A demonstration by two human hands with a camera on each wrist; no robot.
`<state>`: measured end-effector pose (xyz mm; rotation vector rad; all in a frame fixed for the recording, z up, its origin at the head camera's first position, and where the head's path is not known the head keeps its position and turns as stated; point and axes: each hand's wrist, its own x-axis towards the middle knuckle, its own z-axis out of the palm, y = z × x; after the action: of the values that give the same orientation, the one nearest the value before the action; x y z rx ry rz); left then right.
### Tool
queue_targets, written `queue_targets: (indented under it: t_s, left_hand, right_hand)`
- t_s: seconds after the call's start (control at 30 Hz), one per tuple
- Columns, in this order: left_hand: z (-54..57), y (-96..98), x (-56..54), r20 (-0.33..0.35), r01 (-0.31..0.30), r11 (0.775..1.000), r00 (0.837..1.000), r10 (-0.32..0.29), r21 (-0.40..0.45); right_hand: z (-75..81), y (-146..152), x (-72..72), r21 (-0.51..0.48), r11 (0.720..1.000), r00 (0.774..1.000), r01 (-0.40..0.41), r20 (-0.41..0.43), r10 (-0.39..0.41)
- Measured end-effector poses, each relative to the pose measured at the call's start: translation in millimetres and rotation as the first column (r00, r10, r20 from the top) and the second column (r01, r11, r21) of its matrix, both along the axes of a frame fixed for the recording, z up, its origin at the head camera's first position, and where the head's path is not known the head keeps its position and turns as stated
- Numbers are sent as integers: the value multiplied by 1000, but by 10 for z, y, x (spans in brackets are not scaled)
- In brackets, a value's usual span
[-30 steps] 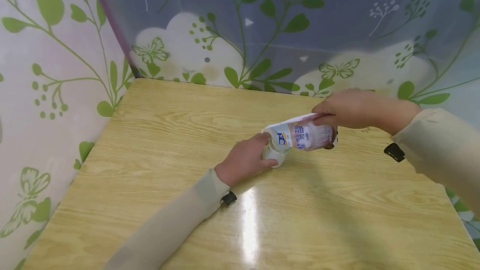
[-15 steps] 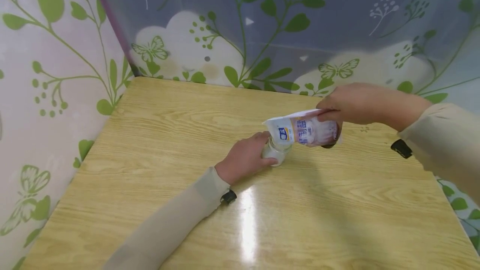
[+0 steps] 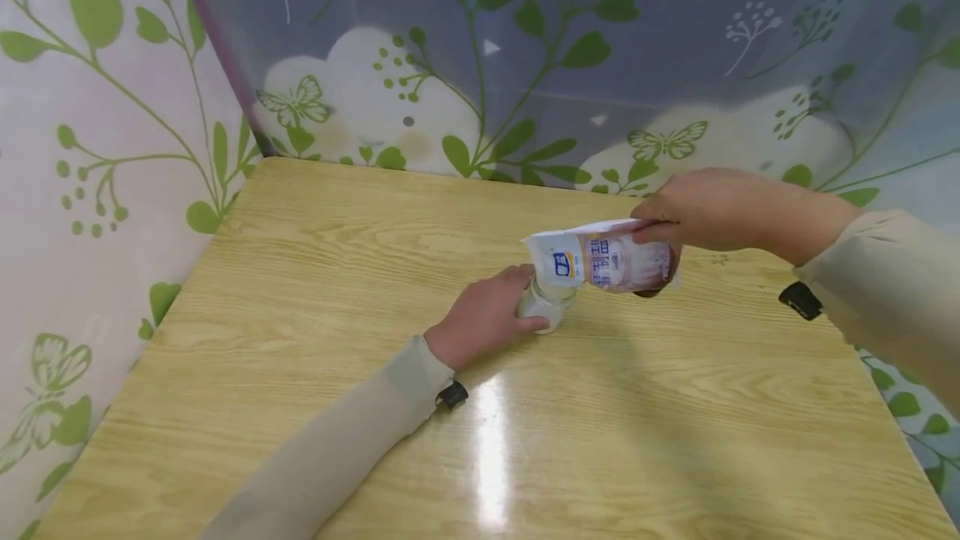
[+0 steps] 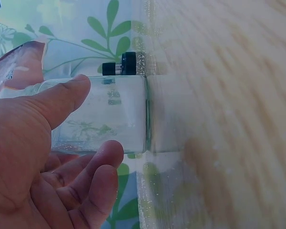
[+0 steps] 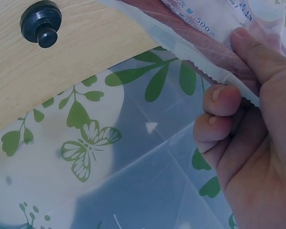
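A small clear glass jar (image 3: pixel 546 307) stands upright on the table, whitish inside. My left hand (image 3: pixel 483 315) curls round its side, thumb and fingers on opposite walls, as the left wrist view shows with the jar (image 4: pixel 105 114) sideways. My right hand (image 3: pixel 708 211) pinches the edge of a plastic salt bag (image 3: pixel 600 261), held nearly level and tilted, its left end over the jar's mouth. In the right wrist view, the thumb (image 5: pixel 257 55) presses on the printed bag (image 5: pixel 200 28) with the fingers beneath. The bag hides the jar's mouth, so any falling salt cannot be seen.
A black knobbed lid or stopper (image 5: pixel 40 24) stands on the wooden table (image 3: pixel 375 232) behind the jar, mostly hidden by the bag in the head view. Leaf-patterned sheeting (image 3: pixel 420 65) rises along the table's back and left edges. White grains speckle the tabletop near the jar.
My right hand has shifted slightly right and up, and the bag has risen a little with it. My left hand keeps its hold on the jar. The head view has shifted slightly.
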<state>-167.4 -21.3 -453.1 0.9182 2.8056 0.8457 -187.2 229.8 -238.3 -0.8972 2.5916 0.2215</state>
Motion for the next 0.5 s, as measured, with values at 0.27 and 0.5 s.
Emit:
queue_targets:
  t_s: [0.27, 0.5]
  left_hand:
    - [-2, -7, -7, 8, 6, 1000, 1000, -6, 13]
    - [-2, -1, -12, 14, 4, 1000, 1000, -4, 11]
  right_hand:
    - [38, 6, 19, -5, 1000, 1000, 2, -18, -2]
    - [68, 12, 28, -5, 1000, 1000, 5, -29, -5]
